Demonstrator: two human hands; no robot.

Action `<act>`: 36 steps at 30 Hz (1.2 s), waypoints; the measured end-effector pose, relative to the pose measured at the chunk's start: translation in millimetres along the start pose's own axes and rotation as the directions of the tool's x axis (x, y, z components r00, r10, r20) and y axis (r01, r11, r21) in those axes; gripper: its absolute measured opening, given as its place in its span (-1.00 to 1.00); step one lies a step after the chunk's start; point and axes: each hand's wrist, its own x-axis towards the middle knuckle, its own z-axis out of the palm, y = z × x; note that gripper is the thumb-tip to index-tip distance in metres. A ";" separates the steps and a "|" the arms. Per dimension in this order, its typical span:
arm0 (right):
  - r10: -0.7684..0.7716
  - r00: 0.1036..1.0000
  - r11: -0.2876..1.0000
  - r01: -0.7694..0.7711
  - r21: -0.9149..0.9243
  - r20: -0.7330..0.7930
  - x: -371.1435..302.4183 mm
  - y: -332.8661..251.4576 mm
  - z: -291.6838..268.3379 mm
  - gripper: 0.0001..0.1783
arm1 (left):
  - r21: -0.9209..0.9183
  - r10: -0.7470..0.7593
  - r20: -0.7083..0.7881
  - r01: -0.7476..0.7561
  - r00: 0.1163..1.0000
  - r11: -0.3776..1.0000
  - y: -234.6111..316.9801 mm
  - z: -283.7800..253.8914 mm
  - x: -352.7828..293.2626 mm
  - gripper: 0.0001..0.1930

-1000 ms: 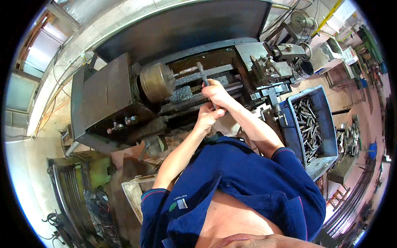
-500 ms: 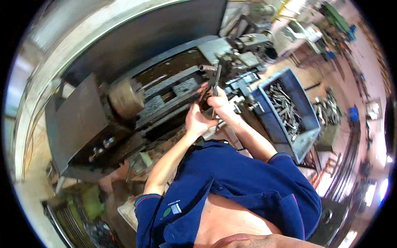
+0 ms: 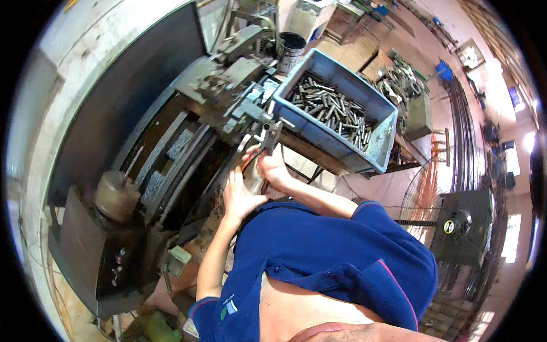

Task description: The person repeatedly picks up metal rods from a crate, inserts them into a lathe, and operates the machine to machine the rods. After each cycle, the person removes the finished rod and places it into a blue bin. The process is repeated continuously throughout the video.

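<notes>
My right hand point(image 3: 274, 167) is closed round a long, narrow metal tool point(image 3: 266, 149) held in front of my waist. My left hand point(image 3: 236, 195) is at its near side, thumb and fingers about its lower part; the grip is partly hidden. Something thin, dark and orange shows by the left fingertips. At the tool's far end a short round metal tube point(image 3: 266, 127) shows its open end. A blue plastic crate point(image 3: 319, 129) stands just beyond my right hand, with many short metal rods point(image 3: 336, 108) heaped in it.
A lathe fills the left side, with its chuck point(image 3: 117, 196), bed point(image 3: 179, 154) and tool carriage point(image 3: 245, 111). A black bucket point(image 3: 291, 51) stands behind the crate. More metal parts point(image 3: 401, 80) lie beyond it. To the right is a large caged fan point(image 3: 461, 228).
My view has swung to the right, so the crate now sits nearer the middle and the lathe farther left. Both hands stay on the tool, its tube end now pointing toward the view.
</notes>
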 end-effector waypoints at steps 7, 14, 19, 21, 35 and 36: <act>0.317 0.948 0.948 -0.317 -0.004 -0.023 -24.3 -70.7 -67.8 -0.79 | -0.327 -0.202 0.135 0.236 0.970 0.915 -2.7 3.8 -30.5 -0.55; 0.187 0.967 0.980 -0.172 0.096 -0.172 -22.2 -162.2 -149.4 -0.60 | -0.219 -0.548 -0.017 0.532 0.836 0.818 -5.5 1.5 -99.1 -0.44; 0.182 0.982 0.884 -0.189 0.427 0.056 -9.4 -171.3 -215.3 -0.27 | -0.215 -0.545 -0.072 0.521 0.835 0.826 -38.0 28.8 -129.7 -0.37; 0.212 0.976 0.917 -0.218 0.334 0.055 11.4 -161.4 -225.6 -0.26 | -0.222 -0.604 -0.108 0.573 0.789 0.789 -29.8 30.5 -148.4 -0.40; 0.727 0.531 0.650 -0.736 -0.189 0.435 -87.8 -14.7 5.5 -0.29 | -0.486 -0.878 -0.470 0.804 0.090 0.343 -90.7 42.4 -472.7 -0.64; 0.732 0.492 0.632 -0.748 -0.202 0.471 -91.2 -5.9 5.1 -0.29 | -0.458 -0.918 -0.381 0.885 -0.108 0.086 -104.3 43.4 -496.8 -0.67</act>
